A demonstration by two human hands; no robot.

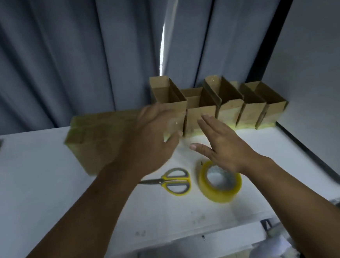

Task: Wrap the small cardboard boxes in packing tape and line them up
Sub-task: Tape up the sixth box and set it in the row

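Grey pleated curtains [57, 56] fill the background, with a thin slit of light between two panels. Below them a white bench [38, 200] spans the view. On its left half lies a blurred cardboard box [97, 142], brown with a yellowish sheen along its edges, its right end hidden behind the left forearm. At the back of the bench, right of centre and close against the curtain, a row of five small cardboard boxes [231, 114] stands upright with open tops, side by side and touching, and glossy yellow-tinted tape shows on their fronts. Both bare forearms reach forward from the lower corners of the view and converge toward the row. The left hand [153, 138] is blurred. It is raised in front of the leftmost box of the row, with fingers spread and fairly straight and the thumb out to the right, gripping nothing that can be made out; whether it touches either box cannot be told. The right hand [225, 144] is held palm down with fingers straight and together, thumb splayed to the left and fingertips pointing at the second box, and it holds nothing. Just below its wrist a roll of yellow packing tape [221, 192] lies flat on the bench. Beside the roll, to the left, lie closed yellow-handled scissors [175, 181] with the blades pointing left.
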